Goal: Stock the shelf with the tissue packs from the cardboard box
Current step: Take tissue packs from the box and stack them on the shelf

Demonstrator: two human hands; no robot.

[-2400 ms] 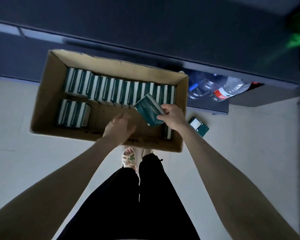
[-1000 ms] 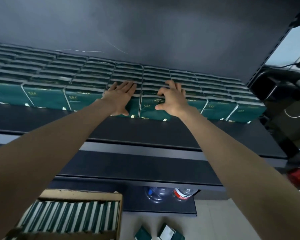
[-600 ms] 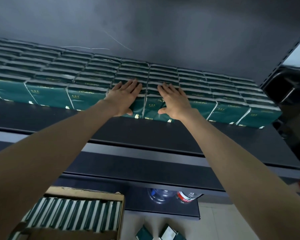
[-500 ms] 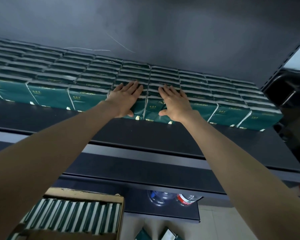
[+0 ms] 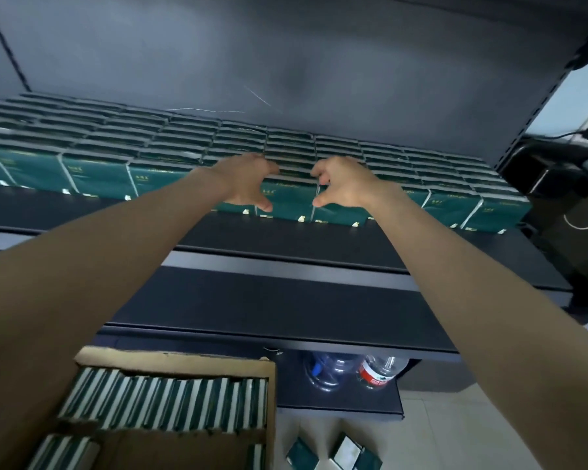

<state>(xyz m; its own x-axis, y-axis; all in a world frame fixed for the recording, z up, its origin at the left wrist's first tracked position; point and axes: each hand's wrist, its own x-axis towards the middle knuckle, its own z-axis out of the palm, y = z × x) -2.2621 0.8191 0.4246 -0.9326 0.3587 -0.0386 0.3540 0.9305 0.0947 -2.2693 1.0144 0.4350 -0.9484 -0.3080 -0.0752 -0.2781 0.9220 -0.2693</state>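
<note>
Dozens of tissue packs (image 5: 95, 178): dark green, set in close rows across the shelf (image 5: 286, 239), reaching back to the panel. A bare strip of shelf lies ahead of the front row.
Front pack (image 5: 287, 198): it stands in the front row, directly between your two hands.
Left hand (image 5: 243, 183): at the front row, with the fingers curled over the top edge of the packs and the thumb low against a green face. I cannot tell whether you grip the pack or only touch it.
Right hand (image 5: 345, 184): in the mirrored pose, just beside the left, with fingers curled and thumb low. Whether it grips is equally unclear.
Cardboard box (image 5: 170, 359): open, on the floor at lower left, partly under your left forearm.
Box stock (image 5: 163, 398): one full row of packs stands on edge along the far wall. A few more sit at the near left, with bare cardboard beyond them.
Lower shelf (image 5: 269, 300): dark, below the stocked one.
Bottles (image 5: 379, 371): two clear plastic ones lie under the bottom shelf, right of the box. One has a red label.
Loose packs (image 5: 333, 454): a few lie on the floor (image 5: 455, 435), near the box's right wall.
Back panel (image 5: 286, 62): dark grey, with pale scratches.
</note>
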